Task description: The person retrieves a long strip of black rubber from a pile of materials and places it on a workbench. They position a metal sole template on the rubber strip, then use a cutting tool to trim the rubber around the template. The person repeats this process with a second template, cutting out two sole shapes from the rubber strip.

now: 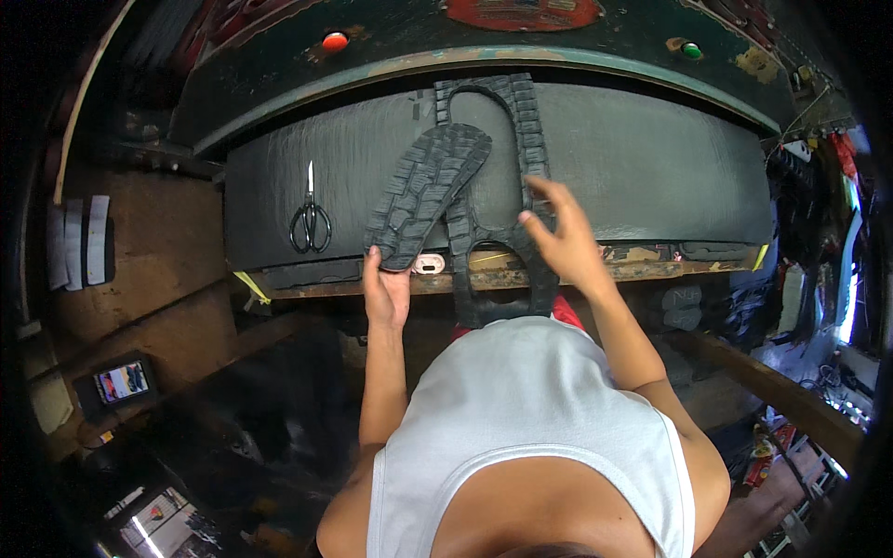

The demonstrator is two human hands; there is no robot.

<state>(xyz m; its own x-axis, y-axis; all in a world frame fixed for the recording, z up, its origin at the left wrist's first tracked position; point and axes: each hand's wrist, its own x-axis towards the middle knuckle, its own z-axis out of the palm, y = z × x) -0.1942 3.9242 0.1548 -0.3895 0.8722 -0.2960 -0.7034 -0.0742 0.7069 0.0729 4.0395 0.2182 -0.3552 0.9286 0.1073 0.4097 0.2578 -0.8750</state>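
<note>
A black rubber shoe sole (423,191) with a blocky tread rests tilted at the middle of the dark work surface. My left hand (385,288) is closed on its lower end, thumb on top and fingers underneath. Beside and partly under the sole lies a black rubber offcut (528,121) with sole-shaped holes, its near end hanging over the bench edge toward my lap. My right hand (566,232) is at the offcut's right strip, fingers and thumb spread apart with nothing held. Whether its fingertips touch the rubber I cannot tell.
Black-handled scissors (311,219) lie on the left of the padded surface (651,167), blades pointing away. A pale pink case (429,264) sits at the front ledge. Across the back runs a dark green machine beam (391,46) with a red button (335,41) and a green button (691,51).
</note>
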